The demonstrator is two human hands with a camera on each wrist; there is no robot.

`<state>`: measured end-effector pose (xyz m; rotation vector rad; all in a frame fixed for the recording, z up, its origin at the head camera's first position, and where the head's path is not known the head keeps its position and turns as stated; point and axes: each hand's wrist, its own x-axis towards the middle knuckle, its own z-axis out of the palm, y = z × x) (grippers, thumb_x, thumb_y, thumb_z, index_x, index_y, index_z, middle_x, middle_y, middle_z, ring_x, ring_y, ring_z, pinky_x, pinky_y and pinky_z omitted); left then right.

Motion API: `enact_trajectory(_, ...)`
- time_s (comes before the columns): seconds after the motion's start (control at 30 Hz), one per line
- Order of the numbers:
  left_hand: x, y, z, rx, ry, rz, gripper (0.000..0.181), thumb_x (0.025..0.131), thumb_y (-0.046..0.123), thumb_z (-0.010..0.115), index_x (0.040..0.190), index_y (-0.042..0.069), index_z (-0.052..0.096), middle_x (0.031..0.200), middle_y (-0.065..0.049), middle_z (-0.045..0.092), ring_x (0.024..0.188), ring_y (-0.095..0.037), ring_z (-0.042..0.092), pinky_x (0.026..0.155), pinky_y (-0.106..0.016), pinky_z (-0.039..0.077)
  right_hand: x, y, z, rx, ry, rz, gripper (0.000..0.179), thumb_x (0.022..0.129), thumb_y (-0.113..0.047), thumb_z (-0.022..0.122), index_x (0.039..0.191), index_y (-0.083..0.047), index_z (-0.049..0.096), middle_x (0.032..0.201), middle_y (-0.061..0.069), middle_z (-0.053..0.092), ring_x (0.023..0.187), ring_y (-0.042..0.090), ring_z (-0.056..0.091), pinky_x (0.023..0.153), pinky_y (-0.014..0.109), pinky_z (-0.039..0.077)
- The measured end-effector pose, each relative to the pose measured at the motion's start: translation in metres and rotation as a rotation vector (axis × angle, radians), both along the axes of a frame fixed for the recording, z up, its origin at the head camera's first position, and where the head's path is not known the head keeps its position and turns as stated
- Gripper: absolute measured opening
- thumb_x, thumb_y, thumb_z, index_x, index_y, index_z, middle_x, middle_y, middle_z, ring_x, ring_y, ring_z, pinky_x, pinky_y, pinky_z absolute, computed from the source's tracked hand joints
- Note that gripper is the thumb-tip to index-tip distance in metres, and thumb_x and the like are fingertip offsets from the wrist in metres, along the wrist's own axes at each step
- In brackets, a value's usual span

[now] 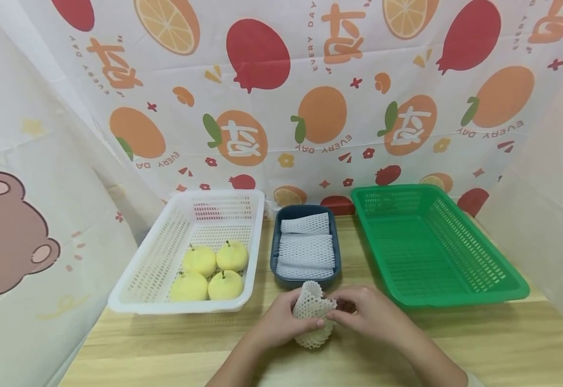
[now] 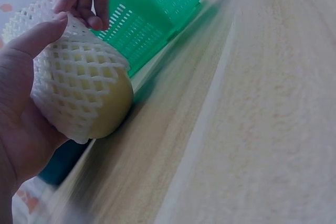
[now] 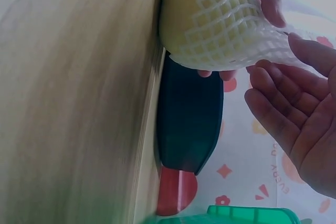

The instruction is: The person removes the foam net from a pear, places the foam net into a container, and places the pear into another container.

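A yellow pear (image 2: 118, 106) sits inside a white foam net sleeve (image 1: 310, 306), its rounded base bare at the sleeve's lower end. My left hand (image 1: 281, 321) grips the sleeved pear from the left, thumb across the front. From the other side, my right hand (image 1: 370, 312) pinches the loose upper edge of the sleeve between thumb and fingertips. In the right wrist view, the sleeve's narrow end (image 3: 281, 48) tapers towards the right hand (image 3: 310, 114). The pear's stem end is hidden by the netting and fingers.
Several yellow pears (image 1: 200, 262) lie in a white basket (image 1: 179, 308) at left. Behind my hands, a dark blue tray (image 1: 337, 258) holds flat foam net sleeves (image 1: 305, 250). A green basket (image 1: 407, 242) stands at right on the wooden table (image 1: 165, 338). A fruit-print cloth (image 1: 281, 118) hangs behind.
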<state>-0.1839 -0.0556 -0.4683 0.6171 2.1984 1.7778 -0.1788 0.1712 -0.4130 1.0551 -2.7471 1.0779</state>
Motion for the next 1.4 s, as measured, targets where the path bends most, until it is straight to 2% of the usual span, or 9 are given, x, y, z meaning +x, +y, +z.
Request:
enact_trajectory(0.3,0.004,0.000,0.008,-0.012,0.029,-0.013,0.040,0.087,0.022,0.075,0.123,0.010,0.063,0.110,-0.009,0.069,0.095,-0.010,0.066,0.082,-0.026,0.055,0.000,-0.001,0.000,-0.076,0.025,0.024,0.014,0.090,-0.028,0.071,0.098,-0.017,0.075,0.082,-0.013,0.068,0.072,-0.005,0.057,0.063,0.018,0.053)
enact_trajectory(0.47,0.004,-0.006,0.009,0.019,0.029,-0.025,0.039,0.088,0.019,0.074,0.123,0.004,0.062,0.112,-0.012,0.068,0.099,-0.011,0.065,0.086,-0.027,0.054,0.002,-0.001,0.000,-0.086,0.002,0.017,0.013,0.090,-0.029,0.071,0.096,-0.017,0.074,0.080,-0.013,0.067,0.070,-0.005,0.057,0.063,0.018,0.052)
enact_trajectory(0.63,-0.001,-0.015,0.009,0.009,0.038,-0.022,0.038,0.089,0.021,0.073,0.124,0.009,0.065,0.119,-0.007,0.069,0.112,-0.015,0.062,0.097,-0.028,0.049,0.003,-0.001,-0.001,-0.089,-0.001,0.002,0.013,0.090,-0.031,0.071,0.093,-0.019,0.073,0.079,-0.015,0.066,0.070,-0.005,0.056,0.063,0.018,0.052)
enact_trajectory(0.8,-0.003,-0.023,0.009,-0.006,0.055,-0.058,0.032,0.091,0.021,0.070,0.122,0.013,0.068,0.120,-0.001,0.070,0.119,-0.015,0.060,0.105,-0.028,0.041,0.004,0.001,-0.003,-0.104,-0.008,0.011,0.012,0.091,-0.031,0.070,0.093,-0.019,0.073,0.078,-0.016,0.065,0.070,-0.006,0.056,0.062,0.018,0.052)
enact_trajectory(1.0,-0.003,-0.026,0.007,0.035,0.139,-0.101,0.025,0.093,0.017,0.068,0.116,0.009,0.071,0.118,-0.006,0.070,0.112,-0.013,0.063,0.102,-0.027,0.046,0.004,0.001,-0.006,-0.127,-0.027,0.024,0.013,0.091,-0.031,0.070,0.094,-0.018,0.074,0.079,-0.016,0.066,0.070,-0.006,0.057,0.062,0.018,0.053)
enact_trajectory(1.17,-0.004,-0.025,0.006,0.049,0.193,-0.106,0.025,0.093,0.017,0.068,0.115,0.005,0.072,0.121,-0.009,0.069,0.113,-0.012,0.063,0.101,-0.027,0.048,0.004,-0.001,-0.007,-0.131,-0.008,0.032,0.015,0.090,-0.030,0.070,0.096,-0.016,0.074,0.080,-0.015,0.067,0.071,-0.006,0.057,0.062,0.018,0.053)
enact_trajectory(1.4,0.001,-0.025,0.010,-0.004,0.216,-0.094,0.028,0.093,0.024,0.067,0.116,0.008,0.072,0.123,-0.007,0.069,0.115,-0.010,0.062,0.100,-0.026,0.048,0.005,-0.006,-0.013,-0.190,0.092,0.037,0.011,0.091,-0.024,0.070,0.094,-0.015,0.075,0.081,-0.012,0.068,0.070,-0.008,0.056,0.060,0.017,0.052)
